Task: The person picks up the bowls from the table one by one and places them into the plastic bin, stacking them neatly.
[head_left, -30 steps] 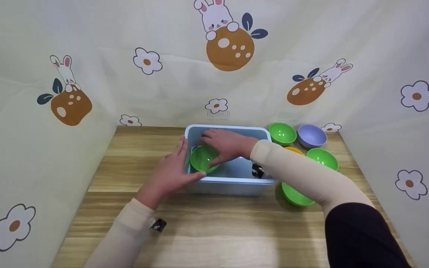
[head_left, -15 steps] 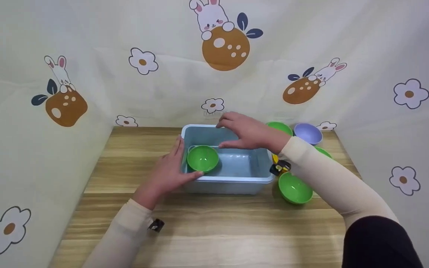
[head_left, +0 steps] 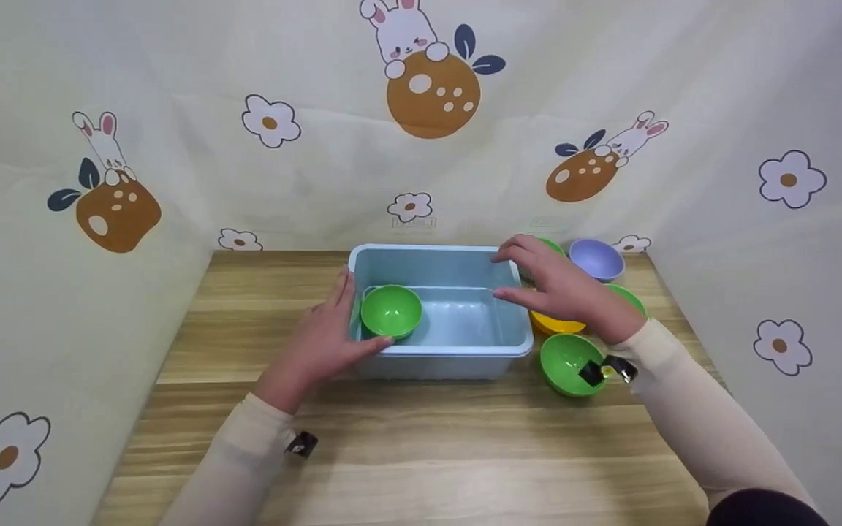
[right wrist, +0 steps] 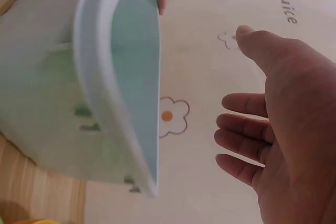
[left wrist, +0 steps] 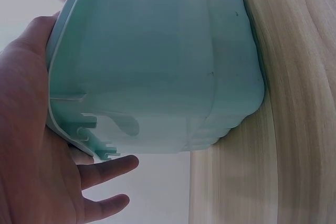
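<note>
We see the blue bin (head_left: pixel 439 365) holding a green bowl (head_left: pixel 392 310), left hand (head_left: pixel 319 343) touching the bin, right hand (head_left: pixel 558 286) nearby, both grips relaxed.

I'm seeing an open way down into the blue bin (head_left: pixel 435 367), right of the green bowl (head_left: pixel 392 310) inside. Left hand (head_left: pixel 319 336) is blocking the near-left corner; right hand (head_left: pixel 556 288) is hanging over the right side; bowls (head_left: pixel 563 361) are crowding beyond. Near tabletop (head_left: pixel 435 446) is lying open.

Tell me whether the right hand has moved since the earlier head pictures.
Yes, rightward: against the blue bin, the right hand has gone from the green bowl inside it to above its right rim.
</note>
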`<state>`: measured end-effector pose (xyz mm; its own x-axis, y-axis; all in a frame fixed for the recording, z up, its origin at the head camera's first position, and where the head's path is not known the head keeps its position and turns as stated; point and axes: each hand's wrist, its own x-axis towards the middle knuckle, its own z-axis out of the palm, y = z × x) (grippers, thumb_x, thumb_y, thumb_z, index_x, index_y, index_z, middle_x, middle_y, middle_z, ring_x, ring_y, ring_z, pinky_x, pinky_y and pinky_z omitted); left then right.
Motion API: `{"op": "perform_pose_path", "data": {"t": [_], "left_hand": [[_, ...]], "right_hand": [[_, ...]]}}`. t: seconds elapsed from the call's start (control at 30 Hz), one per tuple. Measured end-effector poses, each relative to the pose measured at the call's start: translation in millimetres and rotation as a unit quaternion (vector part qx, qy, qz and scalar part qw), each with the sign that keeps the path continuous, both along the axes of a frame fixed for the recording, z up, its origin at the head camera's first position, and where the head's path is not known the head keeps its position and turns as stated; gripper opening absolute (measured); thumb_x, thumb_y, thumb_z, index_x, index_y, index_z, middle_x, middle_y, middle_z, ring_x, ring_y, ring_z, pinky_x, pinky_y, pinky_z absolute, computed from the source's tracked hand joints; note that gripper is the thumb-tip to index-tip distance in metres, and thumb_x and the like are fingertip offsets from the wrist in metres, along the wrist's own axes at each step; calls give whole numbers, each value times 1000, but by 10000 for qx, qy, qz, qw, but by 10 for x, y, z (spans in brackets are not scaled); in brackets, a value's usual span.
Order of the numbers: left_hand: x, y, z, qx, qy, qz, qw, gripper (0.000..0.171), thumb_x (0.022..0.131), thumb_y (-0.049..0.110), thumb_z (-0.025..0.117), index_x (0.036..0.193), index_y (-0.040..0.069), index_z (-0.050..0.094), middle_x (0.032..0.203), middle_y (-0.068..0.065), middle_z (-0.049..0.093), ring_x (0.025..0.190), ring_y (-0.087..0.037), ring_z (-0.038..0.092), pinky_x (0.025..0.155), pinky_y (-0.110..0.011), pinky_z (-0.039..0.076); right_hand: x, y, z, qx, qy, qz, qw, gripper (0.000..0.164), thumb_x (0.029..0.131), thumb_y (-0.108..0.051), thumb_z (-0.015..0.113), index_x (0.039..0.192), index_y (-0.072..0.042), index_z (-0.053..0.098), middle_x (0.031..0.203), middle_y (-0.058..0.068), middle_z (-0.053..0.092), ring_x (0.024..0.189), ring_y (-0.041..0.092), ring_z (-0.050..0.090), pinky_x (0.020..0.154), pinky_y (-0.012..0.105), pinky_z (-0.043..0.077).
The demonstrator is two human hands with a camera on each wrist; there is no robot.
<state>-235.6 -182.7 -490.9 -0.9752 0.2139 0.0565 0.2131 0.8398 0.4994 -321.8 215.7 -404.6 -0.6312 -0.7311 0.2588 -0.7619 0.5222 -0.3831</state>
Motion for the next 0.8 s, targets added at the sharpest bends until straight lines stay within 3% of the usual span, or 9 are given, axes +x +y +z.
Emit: {"op": "perform_pose_path", "data": {"t": [0.3,0.57,0.8], "left_hand": [[2,8,7,-46,20,31,10000,143,84,97,60,177,5,4,185,-16,1,155,-54,40,123,-73,35],[-15,9,6,8,-58,57,10000,143,82,98,61,178,7,5,186,-13,0,156,-55,39,122,-75,36],[-7,0,11,-26,-34,52,10000,144,82,99,60,178,6,5,185,-15,1,154,-57,40,120,-76,37]], "right_hand": [[281,502,-307,-753,-18,-649,9950,43,102,-30,83,137,-8,70,137,8,65,130,26,59,113,51,51],[480,842,-598,-1064,-42,-1215,9869,40,102,-22,83,137,-8,70,137,7,67,127,26,62,101,32,52],[644,1023,-834,-1212,-146,-1708,9777,43,103,-19,82,140,-5,67,137,13,67,128,32,62,110,18,44]]}}
